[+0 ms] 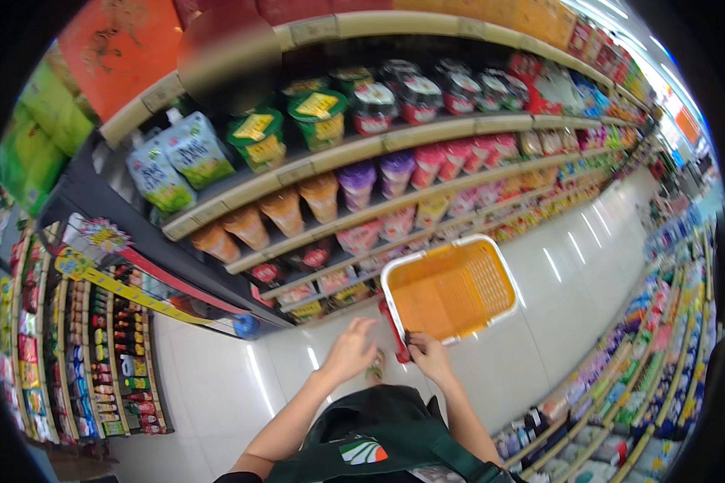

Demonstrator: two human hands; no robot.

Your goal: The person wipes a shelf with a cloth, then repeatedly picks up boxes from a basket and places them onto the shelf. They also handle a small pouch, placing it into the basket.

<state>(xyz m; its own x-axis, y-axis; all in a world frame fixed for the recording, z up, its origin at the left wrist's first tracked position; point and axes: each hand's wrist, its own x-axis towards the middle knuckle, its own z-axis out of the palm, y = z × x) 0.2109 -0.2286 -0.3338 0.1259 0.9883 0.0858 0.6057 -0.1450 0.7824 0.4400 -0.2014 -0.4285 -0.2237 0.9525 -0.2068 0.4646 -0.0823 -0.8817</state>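
An orange plastic shopping cart basket (447, 299) with a white rim stands ahead of me in the aisle. My right hand (430, 356) is closed around one end of the red cart handle (394, 329) at the near side. Raised left of that handle, my left hand (351, 350) holds nothing, and its fingers are apart. It is near the lower shelves but touches none of them. Below both hands is the dark green apron (368, 431) that I wear, with a white, orange and green emblem.
Curved-looking shelves hold green-lidded tubs (318, 118), dark-lidded jars (374, 107), spouted pouches (196, 148) and purple-lidded cups (357, 184). Another stocked shelf (628, 362) lines the right side. Bottles fill a rack (136, 350) at left. The pale tiled floor (541, 314) reflects lights.
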